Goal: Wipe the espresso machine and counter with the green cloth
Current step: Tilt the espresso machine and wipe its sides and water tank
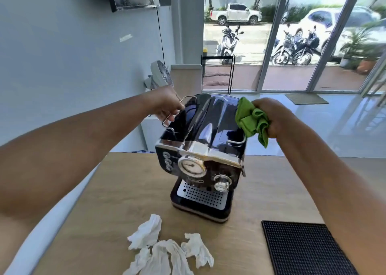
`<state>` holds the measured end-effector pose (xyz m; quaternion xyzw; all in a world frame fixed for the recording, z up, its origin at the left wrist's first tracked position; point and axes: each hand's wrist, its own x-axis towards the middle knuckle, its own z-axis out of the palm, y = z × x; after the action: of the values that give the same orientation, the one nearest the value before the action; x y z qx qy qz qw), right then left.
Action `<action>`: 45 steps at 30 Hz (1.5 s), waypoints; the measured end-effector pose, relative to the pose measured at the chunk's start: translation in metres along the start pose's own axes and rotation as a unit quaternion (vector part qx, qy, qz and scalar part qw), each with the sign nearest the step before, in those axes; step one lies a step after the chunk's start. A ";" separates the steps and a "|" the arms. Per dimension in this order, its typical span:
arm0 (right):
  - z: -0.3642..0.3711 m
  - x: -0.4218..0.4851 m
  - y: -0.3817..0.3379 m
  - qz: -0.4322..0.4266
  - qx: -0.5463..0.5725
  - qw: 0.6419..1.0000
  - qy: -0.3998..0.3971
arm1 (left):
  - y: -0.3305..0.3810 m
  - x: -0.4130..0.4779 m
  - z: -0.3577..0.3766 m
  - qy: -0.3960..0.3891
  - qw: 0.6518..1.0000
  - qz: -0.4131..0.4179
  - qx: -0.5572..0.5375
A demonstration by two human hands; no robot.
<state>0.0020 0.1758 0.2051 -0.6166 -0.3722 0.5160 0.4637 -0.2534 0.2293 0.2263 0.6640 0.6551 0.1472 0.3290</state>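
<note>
A glossy black espresso machine [204,149] with chrome trim, a round gauge and a perforated drip tray stands on the wooden counter [117,191]. My left hand [167,105] grips the wire rail at the machine's top left rear. My right hand [271,118] holds the bunched green cloth [251,121] against the top right edge of the machine. Part of the cloth hangs down beside the machine's right side.
Crumpled white tissues [167,251] lie on the counter in front of the machine. A black rubber bar mat [305,249] sits at the front right. A white fan [160,74] stands behind the machine on the left, near the wall. Glass doors lie beyond.
</note>
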 end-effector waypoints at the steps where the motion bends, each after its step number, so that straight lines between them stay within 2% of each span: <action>1: 0.000 0.004 -0.003 0.001 -0.017 1.000 0.007 | 0.000 -0.004 0.001 -0.003 1.000 -0.012 -0.020; 7: -0.003 0.014 -0.015 0.024 -0.081 0.996 0.003 | -0.001 -0.015 0.003 -0.053 0.992 -0.064 -0.095; 14: -0.004 0.019 -0.012 0.035 -0.104 0.994 -0.006 | -0.008 -0.019 0.001 -0.081 0.987 -0.081 -0.116; 19: -0.011 0.009 -0.010 0.052 -0.061 0.994 -0.080 | -0.014 -0.023 -0.005 -0.102 0.981 -0.082 -0.141; 24: -0.023 -0.007 0.004 0.056 -0.069 0.988 -0.122 | -0.029 -0.034 -0.002 -0.081 0.973 -0.059 -0.208; 30: -0.021 -0.018 0.028 0.032 -0.003 0.996 -0.083 | -0.045 -0.050 0.009 -0.076 0.960 -0.041 -0.267; 34: -0.018 -0.011 0.026 0.026 -0.046 0.998 -0.035 | -0.046 -0.055 0.006 -0.071 0.958 -0.034 -0.275; 45: -0.016 -0.025 0.024 0.023 -0.040 0.998 -0.030 | -0.037 -0.069 0.012 -0.031 0.959 -0.031 -0.281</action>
<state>0.0126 0.1420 0.1905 -0.6276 -0.3922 0.5289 0.4155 -0.2818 0.1574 0.2103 0.5286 0.5973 0.2945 0.5264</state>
